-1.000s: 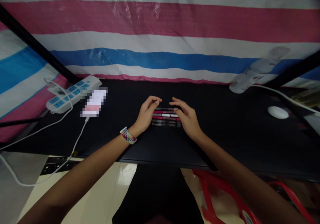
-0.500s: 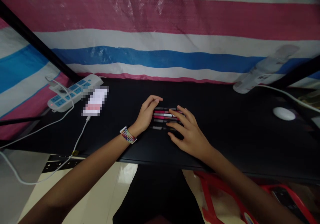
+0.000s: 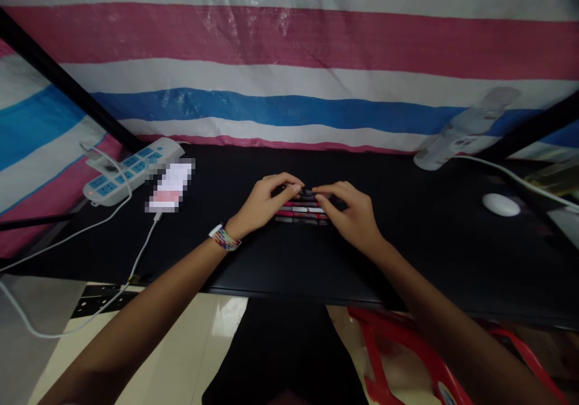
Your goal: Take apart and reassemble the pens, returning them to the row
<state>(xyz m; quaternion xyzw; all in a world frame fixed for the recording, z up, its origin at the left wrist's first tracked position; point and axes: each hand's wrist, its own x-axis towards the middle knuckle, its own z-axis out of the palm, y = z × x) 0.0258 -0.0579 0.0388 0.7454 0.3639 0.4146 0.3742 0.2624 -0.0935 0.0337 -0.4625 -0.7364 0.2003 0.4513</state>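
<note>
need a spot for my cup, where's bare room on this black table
Bare black table lies between the phone and the left hand, and wider between the right hand and the mouse. Crowded: the middle, both hands on the pens; the far left corner with the power strip and cables.

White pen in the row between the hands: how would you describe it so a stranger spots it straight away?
On the black desk, a short row of slim pens lies side by side between the person's left hand and right hand. The white pen sits mid-row, the only pale barrel, with a pinkish-red pen on either side.
</note>
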